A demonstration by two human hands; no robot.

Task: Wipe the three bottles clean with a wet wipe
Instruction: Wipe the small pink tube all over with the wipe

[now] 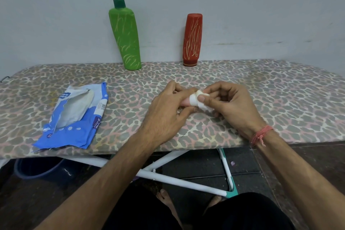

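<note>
My left hand grips a small pink bottle with a white cap, lying sideways just above the board; most of it is hidden by my fingers. My right hand pinches a white wet wipe against the bottle's cap end, thumb on top. A tall green pump bottle stands upright at the back, left of centre. A red bottle stands cap-down at the back, right of centre. Both carry yellowish scribble marks.
A torn-open blue wet-wipe pack lies on the left of the leopard-print ironing board. A grey wall rises right behind the bottles. Below the board's front edge are its white legs, a dark bucket and my feet.
</note>
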